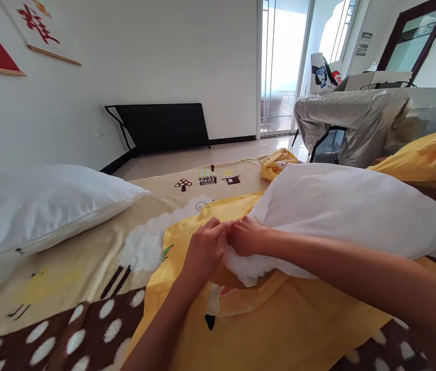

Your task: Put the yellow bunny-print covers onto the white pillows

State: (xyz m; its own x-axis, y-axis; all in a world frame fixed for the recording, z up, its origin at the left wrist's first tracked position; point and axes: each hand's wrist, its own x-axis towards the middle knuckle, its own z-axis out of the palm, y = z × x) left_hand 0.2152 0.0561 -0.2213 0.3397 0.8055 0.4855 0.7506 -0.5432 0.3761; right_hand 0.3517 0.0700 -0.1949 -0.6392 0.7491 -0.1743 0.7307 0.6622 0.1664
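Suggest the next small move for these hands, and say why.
Perhaps ease the white pillow at right, left end first, into the yellow cloth: the left hand and right hand meet at that end, beside what looks like the cloth's open fold, while most of the pillow lies outside.

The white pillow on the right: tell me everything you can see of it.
The white pillow is plump and plain, in what looks like soft, thin fabric with light creases. It lies partly on the yellow pillowcase, its right end tapering to a corner near the picture's right edge. The left end is bunched where the right hand grips it; the left hand meets that hand there, its exact hold hidden. The right forearm crosses in front of the near side.
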